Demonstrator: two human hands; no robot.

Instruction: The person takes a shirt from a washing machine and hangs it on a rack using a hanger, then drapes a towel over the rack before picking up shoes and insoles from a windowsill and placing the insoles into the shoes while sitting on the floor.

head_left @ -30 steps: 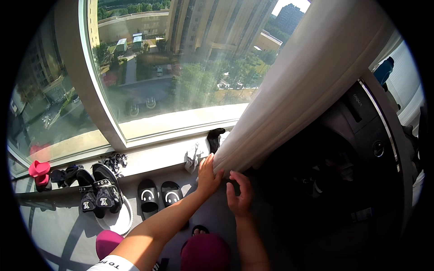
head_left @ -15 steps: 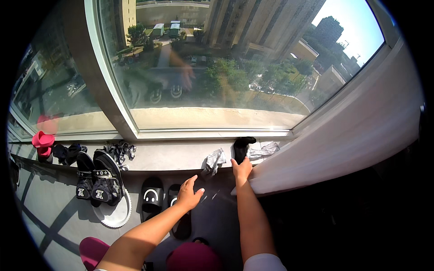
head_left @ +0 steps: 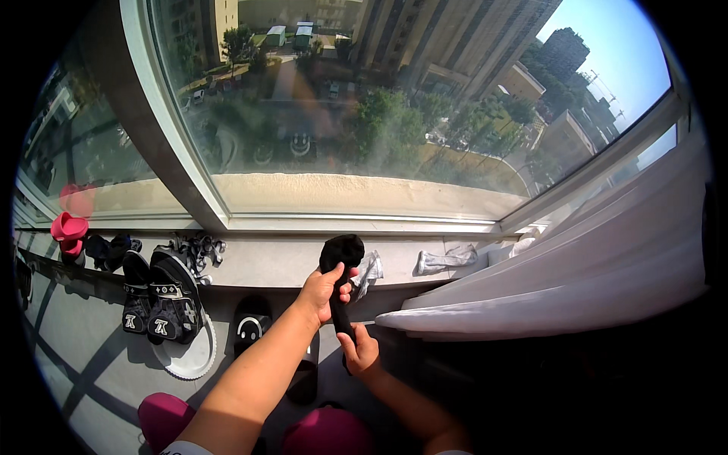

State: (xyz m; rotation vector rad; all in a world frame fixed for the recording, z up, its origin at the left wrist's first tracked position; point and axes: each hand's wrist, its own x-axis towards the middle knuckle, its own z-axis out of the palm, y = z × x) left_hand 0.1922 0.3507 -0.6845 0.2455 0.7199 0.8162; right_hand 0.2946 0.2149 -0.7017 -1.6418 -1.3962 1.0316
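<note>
A black sock (head_left: 343, 249) stretches between my two hands, raised in front of the window ledge. My left hand (head_left: 322, 294) grips it around the middle, thumb on top, with the wider toe end sticking out above the fingers. Lower down, my right hand (head_left: 361, 351) pinches the narrow end. Just behind the left hand, a crumpled light-grey sock (head_left: 370, 273) hangs over the ledge's edge, partly hidden. Farther right on the ledge lies another pale grey sock (head_left: 446, 260), stretched out flat.
Black sandals (head_left: 173, 299) lean on a white round-edged tray (head_left: 189, 361) to the left. Dark slides (head_left: 250, 326) are on the floor, partly under my left arm. Pink clogs (head_left: 70, 231) stand at the ledge's far left. A white curtain (head_left: 576, 265) covers the right; the window (head_left: 341, 152) rises behind.
My right hand has brought the black sock off the ledge, toward me and left. My left hand, open before, has closed around it. The view has shifted slightly.
</note>
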